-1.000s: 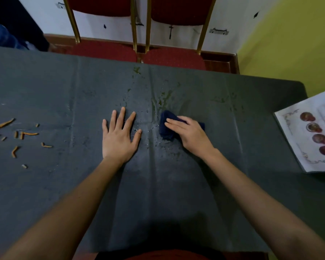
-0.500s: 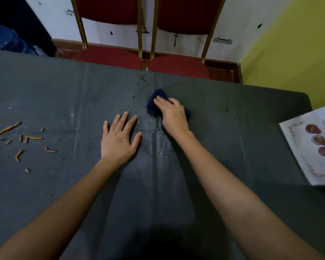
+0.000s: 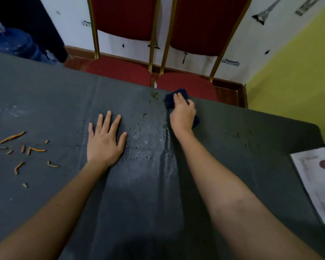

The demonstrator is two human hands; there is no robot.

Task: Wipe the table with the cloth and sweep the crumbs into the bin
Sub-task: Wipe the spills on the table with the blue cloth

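Note:
A dark grey cloth-covered table fills the view. My right hand presses a dark blue cloth onto the table close to its far edge. Only the cloth's far tip and a bit at the right of my palm show. My left hand lies flat on the table, fingers spread, holding nothing. Water droplets and small green specks dot the surface between my hands. Several orange crumbs lie scattered at the left. No bin is in view.
Two red chairs with gold frames stand against the table's far edge. A blue water bottle stands at the far left. A printed menu sheet lies at the table's right edge. A yellow wall is at right.
My right hand has pushed the blue cloth away from me, from the middle of the table to near the far edge. My left hand has stayed flat in place.

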